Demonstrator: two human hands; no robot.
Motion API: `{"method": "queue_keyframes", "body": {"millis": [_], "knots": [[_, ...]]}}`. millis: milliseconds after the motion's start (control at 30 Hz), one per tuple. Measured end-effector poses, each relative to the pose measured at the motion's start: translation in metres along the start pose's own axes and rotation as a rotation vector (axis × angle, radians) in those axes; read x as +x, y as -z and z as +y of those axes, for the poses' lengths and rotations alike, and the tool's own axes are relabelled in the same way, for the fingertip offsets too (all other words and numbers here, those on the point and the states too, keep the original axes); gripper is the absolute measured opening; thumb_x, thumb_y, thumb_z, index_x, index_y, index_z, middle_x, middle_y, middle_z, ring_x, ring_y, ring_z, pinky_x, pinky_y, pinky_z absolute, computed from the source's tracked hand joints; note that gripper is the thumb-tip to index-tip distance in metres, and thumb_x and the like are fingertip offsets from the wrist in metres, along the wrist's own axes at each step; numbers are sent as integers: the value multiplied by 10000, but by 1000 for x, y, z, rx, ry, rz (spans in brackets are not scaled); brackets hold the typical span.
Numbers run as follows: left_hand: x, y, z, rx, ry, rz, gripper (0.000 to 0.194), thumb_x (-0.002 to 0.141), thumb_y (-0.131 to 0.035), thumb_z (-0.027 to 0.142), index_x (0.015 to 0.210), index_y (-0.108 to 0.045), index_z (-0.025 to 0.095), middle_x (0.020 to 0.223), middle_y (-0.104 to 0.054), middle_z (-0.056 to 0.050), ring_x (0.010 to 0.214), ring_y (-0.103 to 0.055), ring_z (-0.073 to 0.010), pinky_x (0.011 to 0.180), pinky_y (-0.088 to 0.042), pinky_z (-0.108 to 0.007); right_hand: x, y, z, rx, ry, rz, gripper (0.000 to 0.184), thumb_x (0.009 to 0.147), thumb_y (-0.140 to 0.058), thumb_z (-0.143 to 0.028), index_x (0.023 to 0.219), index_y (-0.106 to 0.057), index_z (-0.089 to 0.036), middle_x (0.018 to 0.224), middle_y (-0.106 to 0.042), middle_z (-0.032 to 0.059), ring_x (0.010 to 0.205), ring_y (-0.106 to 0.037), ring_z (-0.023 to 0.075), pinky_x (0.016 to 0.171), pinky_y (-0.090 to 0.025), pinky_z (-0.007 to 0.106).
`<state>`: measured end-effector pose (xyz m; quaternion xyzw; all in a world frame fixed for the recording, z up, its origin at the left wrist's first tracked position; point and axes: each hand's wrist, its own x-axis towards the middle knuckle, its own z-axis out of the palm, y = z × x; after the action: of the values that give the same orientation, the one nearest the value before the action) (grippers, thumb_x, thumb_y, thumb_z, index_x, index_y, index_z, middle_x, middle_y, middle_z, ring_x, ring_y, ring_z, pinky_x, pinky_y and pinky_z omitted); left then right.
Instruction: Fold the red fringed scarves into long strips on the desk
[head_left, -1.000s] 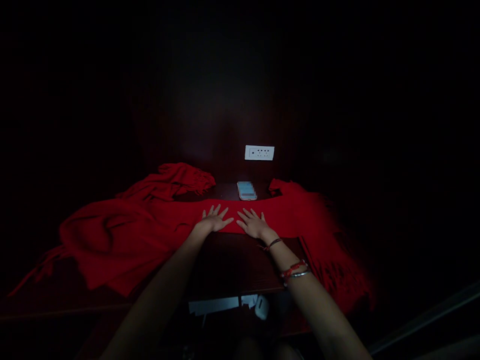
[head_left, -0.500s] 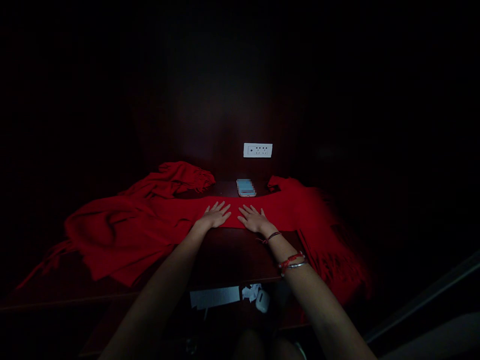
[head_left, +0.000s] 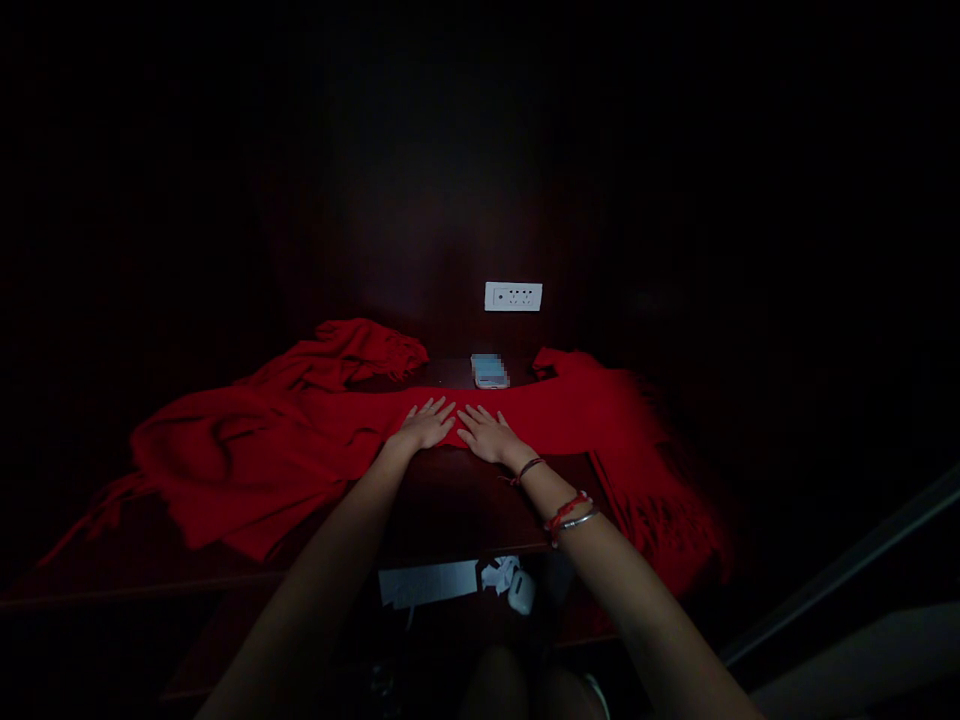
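Note:
A long red fringed scarf [head_left: 247,450] lies spread across a dark wooden table [head_left: 457,505]. My left hand [head_left: 426,424] rests flat on the scarf's middle, fingers stretched out. Close beside it my right hand [head_left: 486,434] also lies flat on the cloth, fingers spread, with bracelets on its wrist. Neither hand holds anything. The scarf's left part is bunched in folds, and its right end [head_left: 645,470] hangs over the table's edge with its fringe.
A phone [head_left: 489,370] lies on the table just beyond the scarf, below a white wall socket [head_left: 513,296]. Under the table's front edge are a white strip [head_left: 427,582] and small white objects [head_left: 514,585]. The surroundings are very dark.
Both hands stayed flat on the scarf and drew closer together, the right one sliding left. The view shifted slightly.

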<state>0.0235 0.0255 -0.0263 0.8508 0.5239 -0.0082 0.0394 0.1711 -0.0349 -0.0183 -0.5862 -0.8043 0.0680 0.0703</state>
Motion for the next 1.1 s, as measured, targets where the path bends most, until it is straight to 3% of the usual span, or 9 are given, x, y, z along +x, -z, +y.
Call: {"method": "queue_keyframes", "body": {"millis": [200, 333, 400, 467, 533, 667, 900, 1100], "knots": [[-2, 0, -4, 13, -37, 15, 516, 824, -111, 445, 1299, -143, 248, 1366, -94, -13, 1236, -82, -202, 974, -113, -413, -6, 4, 38, -27, -223, -129, 528, 817, -110, -473, 1304, -93, -268, 1374, -46, -28, 1239, -34, 205, 965, -39, 464], [-2, 1, -1, 9, -30, -18, 510, 825, -129, 432, 1298, -147, 242, 1365, -99, -32, 1234, -89, -218, 964, -131, -434, -18, 11, 57, -35, -292, -98, 526, 829, -142, -444, 1306, -128, -225, 1374, -75, 31, 1236, -55, 223, 966, -82, 437], [-2, 3, 2, 34, -42, 19, 504, 825, -160, 404, 1295, -175, 222, 1364, -101, -49, 1235, -80, -225, 964, -124, -441, -19, 13, 49, -44, -296, -43, 522, 834, -128, -436, 1306, -133, -213, 1374, -69, 48, 1237, -43, 218, 970, -76, 427], [-1, 5, 5, 67, -94, 150, 494, 825, -181, 356, 1293, -192, 197, 1366, -79, -46, 1239, -42, -207, 976, -102, -420, -15, 12, 33, -53, -246, 17, 516, 833, -107, -451, 1305, -118, -243, 1378, -34, 24, 1240, -4, 199, 975, -55, 420], [1, 5, 5, 66, -126, 220, 497, 826, -172, 349, 1297, -175, 188, 1368, -57, -34, 1240, -18, -193, 982, -100, -402, -8, 10, 16, -50, -113, 74, 525, 826, -118, -471, 1302, -128, -250, 1378, -39, 21, 1240, 3, 204, 973, -52, 438], [11, -1, -5, 25, -49, 3, 554, 809, -145, 463, 1302, -133, 210, 1361, -88, -50, 1234, -79, -229, 961, -142, -438, -2, 9, 10, -49, -94, -66, 533, 822, -130, -481, 1299, -153, -246, 1368, -111, 28, 1237, -68, 220, 968, -70, 467], [19, -1, -12, 26, -38, -33, 564, 797, -158, 492, 1297, -117, 233, 1357, -80, -51, 1229, -91, -238, 953, -159, -438, -46, 32, 81, -207, -257, -110, 507, 830, -162, -459, 1293, -182, -254, 1363, -136, 32, 1236, -83, 218, 973, -88, 445], [18, 2, -11, 38, -38, -55, 552, 805, -155, 472, 1298, -103, 228, 1360, -69, -47, 1232, -74, -224, 965, -137, -428, -90, 55, 139, -396, -327, 9, 501, 822, -217, -458, 1290, -173, -284, 1371, -88, -3, 1236, -23, 249, 948, -51, 510]]}}
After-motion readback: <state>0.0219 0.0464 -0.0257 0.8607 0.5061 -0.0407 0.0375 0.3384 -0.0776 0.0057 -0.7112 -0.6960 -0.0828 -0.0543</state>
